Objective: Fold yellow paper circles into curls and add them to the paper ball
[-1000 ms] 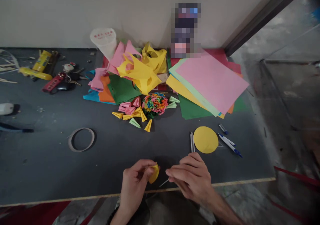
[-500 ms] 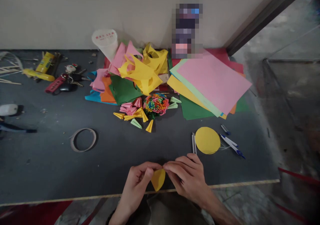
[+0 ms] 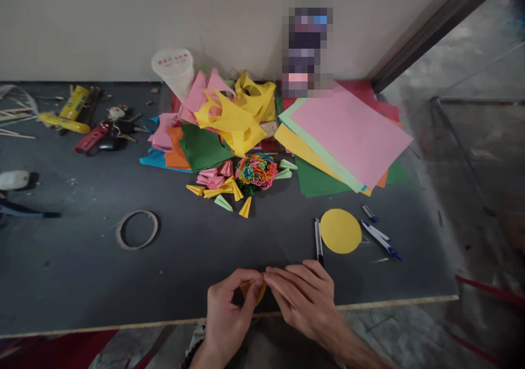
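Note:
Close to the table's front edge, my left hand (image 3: pixel 232 306) pinches a folded piece of yellow paper (image 3: pixel 261 294) between thumb and fingers. My right hand (image 3: pixel 305 298) meets it from the right, its fingertips closed on the paper's upper corner. Most of the paper is covered by my left fingers. Just beyond my right hand lies a utility knife (image 3: pixel 319 240), beside a stack of round yellow paper (image 3: pixel 340 231). A pair of compasses (image 3: pixel 381 240) rests to the right of the circles. Folded paper cones (image 3: pixel 245 207) in yellow, pink and green lie farther back.
A bunch of multicoloured curled-paper flowers (image 3: pixel 257 172) sits mid-table. Behind are cut paper scraps (image 3: pixel 229 120), a white cup (image 3: pixel 174 71) and coloured sheets (image 3: pixel 348 134). To the left are a tape roll (image 3: pixel 118 236), keys (image 3: pixel 123 131) and a glue bottle (image 3: pixel 75 101). A wall closes the back.
The yellow paper has been turned or folded upward, so less of it shows. My left thumb has moved right over it, and my right hand has shifted slightly, uncovering the knife's dark end.

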`<state>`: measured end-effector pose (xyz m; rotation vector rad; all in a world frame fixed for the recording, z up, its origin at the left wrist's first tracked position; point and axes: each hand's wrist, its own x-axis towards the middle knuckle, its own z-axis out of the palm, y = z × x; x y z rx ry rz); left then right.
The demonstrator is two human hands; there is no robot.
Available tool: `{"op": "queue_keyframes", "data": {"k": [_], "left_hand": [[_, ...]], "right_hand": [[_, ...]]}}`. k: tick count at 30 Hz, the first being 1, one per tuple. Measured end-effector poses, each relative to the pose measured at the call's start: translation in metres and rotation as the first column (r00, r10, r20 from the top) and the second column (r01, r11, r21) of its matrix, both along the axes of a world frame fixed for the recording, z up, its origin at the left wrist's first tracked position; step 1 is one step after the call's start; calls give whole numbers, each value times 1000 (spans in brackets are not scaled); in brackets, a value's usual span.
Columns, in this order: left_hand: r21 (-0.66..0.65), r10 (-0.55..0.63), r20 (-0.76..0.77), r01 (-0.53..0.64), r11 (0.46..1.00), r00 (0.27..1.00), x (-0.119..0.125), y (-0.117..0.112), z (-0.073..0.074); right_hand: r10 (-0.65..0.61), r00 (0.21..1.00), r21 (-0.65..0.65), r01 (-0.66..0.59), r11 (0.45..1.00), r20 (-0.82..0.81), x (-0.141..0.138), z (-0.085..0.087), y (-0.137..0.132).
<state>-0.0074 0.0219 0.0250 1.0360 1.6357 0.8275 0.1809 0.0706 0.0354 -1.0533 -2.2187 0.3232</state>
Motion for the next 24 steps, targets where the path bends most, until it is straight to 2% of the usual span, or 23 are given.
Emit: {"op": "queue_keyframes", "data": {"k": [3, 7, 12, 16, 20, 24], "left_hand": [[-16, -15, 75, 17, 1000, 997, -4, 4, 2], [-24, -22, 167, 26, 999, 986, -7, 4, 3], [31, -63, 2, 63, 998, 998, -5, 2, 6], [21, -71, -8, 71, 997, 997, -6, 2, 6], [-1, -52, 15, 52, 999, 999, -8, 1, 5], [-42, -12, 84, 15, 999, 996, -7, 1, 6]], "right_hand": [[-2, 999, 63, 0, 998, 39, 0, 1, -3], [11, 1000, -29, -10, 1000, 14, -1, 1, -4], [13, 999, -103, -16, 995, -30, -3, -1, -2], [13, 999, -107, -17, 994, -32, -3, -2, -1], [48, 999, -64, -49, 997, -19, 0, -3, 0], [99, 993, 79, -104, 991, 69, 5, 0, -1]]}}
